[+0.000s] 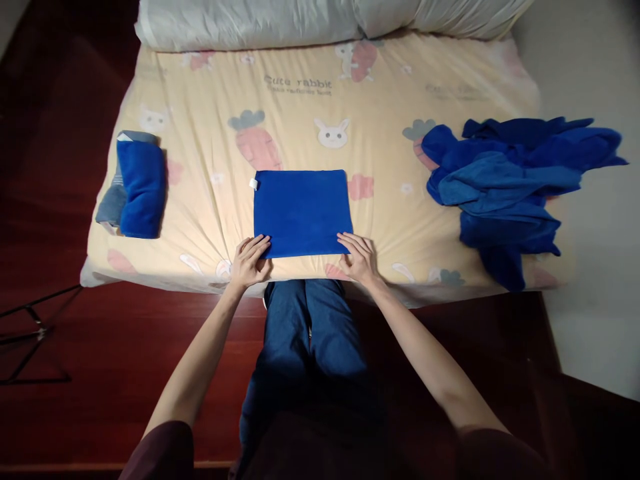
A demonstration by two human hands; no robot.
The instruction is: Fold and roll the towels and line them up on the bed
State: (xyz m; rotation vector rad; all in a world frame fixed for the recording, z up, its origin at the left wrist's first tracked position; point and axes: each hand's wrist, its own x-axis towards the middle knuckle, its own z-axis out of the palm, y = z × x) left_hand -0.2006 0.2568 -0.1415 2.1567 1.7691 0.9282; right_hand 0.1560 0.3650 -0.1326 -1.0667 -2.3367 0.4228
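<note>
A blue cloth [303, 210] lies flat and smooth on the bed in front of me, a neat rectangle with a small white tag at its far left corner. On its near left corner rest the fingertips of my left hand [250, 260], the thumb apart on the bedsheet. My right hand [359, 255] touches the near right corner in the same way, fingers stretched out and thumb apart. Neither hand is closed around the cloth.
Rolled or folded blue and grey-blue cloths [143, 190] lie at the bed's left side. A crumpled heap of blue cloths [510, 177] lies at the right. Across the back of the patterned bedsheet [200, 133] is white bedding [260, 23]. A black stand [37, 330] is on the floor at left.
</note>
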